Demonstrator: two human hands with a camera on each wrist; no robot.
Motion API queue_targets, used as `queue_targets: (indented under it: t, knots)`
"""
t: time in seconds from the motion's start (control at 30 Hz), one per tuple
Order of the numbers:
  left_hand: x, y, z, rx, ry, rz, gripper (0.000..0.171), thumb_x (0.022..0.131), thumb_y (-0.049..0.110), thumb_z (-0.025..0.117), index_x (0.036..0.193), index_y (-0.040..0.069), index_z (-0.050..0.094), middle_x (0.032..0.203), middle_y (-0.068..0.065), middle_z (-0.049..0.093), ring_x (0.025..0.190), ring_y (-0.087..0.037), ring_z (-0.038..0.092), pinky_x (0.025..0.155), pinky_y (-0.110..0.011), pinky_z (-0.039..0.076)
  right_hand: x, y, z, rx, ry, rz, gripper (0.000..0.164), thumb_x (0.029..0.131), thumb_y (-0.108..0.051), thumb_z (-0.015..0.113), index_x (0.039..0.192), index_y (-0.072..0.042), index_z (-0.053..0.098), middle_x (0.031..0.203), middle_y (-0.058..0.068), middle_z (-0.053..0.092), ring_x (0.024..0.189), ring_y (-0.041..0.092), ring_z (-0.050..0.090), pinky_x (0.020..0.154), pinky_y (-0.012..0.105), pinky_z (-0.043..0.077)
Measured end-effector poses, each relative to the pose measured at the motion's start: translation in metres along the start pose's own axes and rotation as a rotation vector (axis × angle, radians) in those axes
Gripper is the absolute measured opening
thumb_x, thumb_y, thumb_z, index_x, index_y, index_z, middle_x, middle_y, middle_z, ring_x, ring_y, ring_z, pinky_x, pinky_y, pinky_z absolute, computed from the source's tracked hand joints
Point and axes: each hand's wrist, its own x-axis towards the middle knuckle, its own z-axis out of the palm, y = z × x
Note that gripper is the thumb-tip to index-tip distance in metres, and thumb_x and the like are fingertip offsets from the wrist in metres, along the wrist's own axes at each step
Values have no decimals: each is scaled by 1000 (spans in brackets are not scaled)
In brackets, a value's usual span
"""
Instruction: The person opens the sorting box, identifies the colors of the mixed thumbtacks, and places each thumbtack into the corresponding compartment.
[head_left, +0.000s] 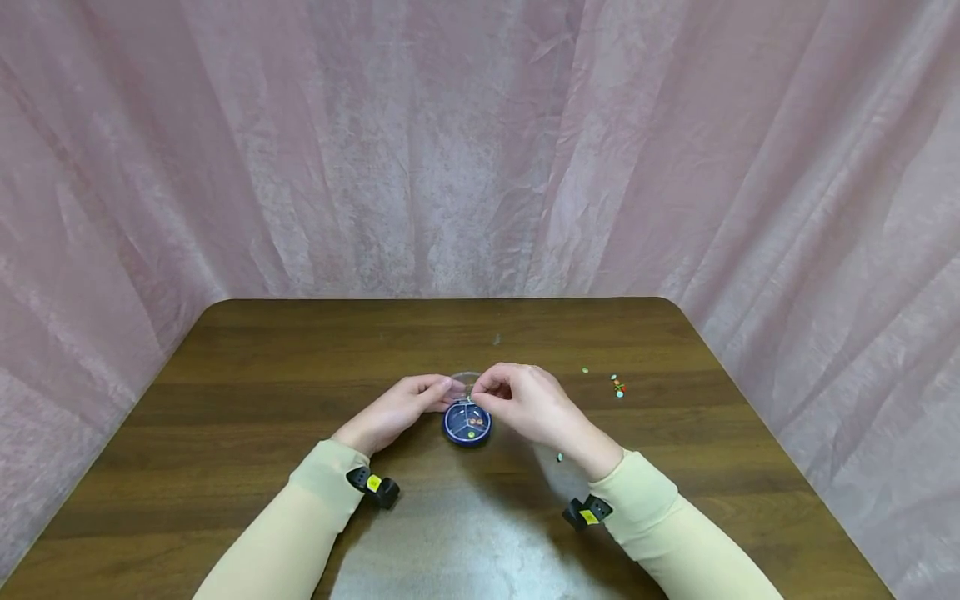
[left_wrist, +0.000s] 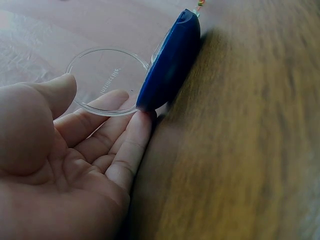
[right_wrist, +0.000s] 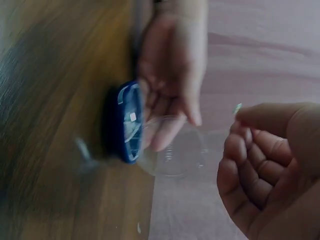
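Observation:
A round dark-blue pill box (head_left: 467,442) sits on the table with its clear lid (left_wrist: 107,52) raised on the far side. Dividers split its inside, where a few small green and orange pieces (head_left: 471,434) lie. My left hand (head_left: 401,408) is beside it, palm facing the lid. Its loosely straight fingers (left_wrist: 127,150) reach behind the lid and touch the box's edge, while the thumb is near the lid's rim. Above the box, my right hand (head_left: 528,404) pinches a small pale-green piece (right_wrist: 238,108) between thumb and forefinger.
Several small coloured pieces (head_left: 618,387) lie to the right on the wooden table (head_left: 315,342). One more small piece (head_left: 559,457) lies below my right wrist, and a pale one (head_left: 585,370) farther back. Pink curtains (head_left: 420,167) hang behind the table.

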Motion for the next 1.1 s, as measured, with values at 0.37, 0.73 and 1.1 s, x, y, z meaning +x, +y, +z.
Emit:
queue_targets:
  t: [0.37, 0.73, 1.1]
  knots:
    - [1, -4, 0, -22, -6, 24, 44, 106, 40, 46, 130, 9, 64, 131, -6, 63, 122, -20, 59, 103, -34, 45, 16, 7, 37, -499, 42, -196, 9, 86, -24, 70, 79, -28, 73, 74, -16, 61, 62, 4, 54, 53, 26, 45]
    - [0, -2, 1, -26, 3, 6, 43, 106, 37, 47, 131, 6, 63, 130, -6, 64, 121, -21, 59, 104, -33, 44, 22, 5, 54, -681, 40, -235, 19, 82, -22, 71, 65, -28, 67, 65, -11, 56, 55, 10, 54, 47, 32, 45]
    - [-1, -1, 1, -23, 19, 17, 44, 105, 37, 48, 131, 5, 63, 131, -7, 62, 119, -20, 59, 103, -33, 45, 28, 0, 56, -720, -15, -209, 25, 87, -25, 68, 62, -27, 64, 61, -10, 58, 55, 12, 57, 48, 33, 47]
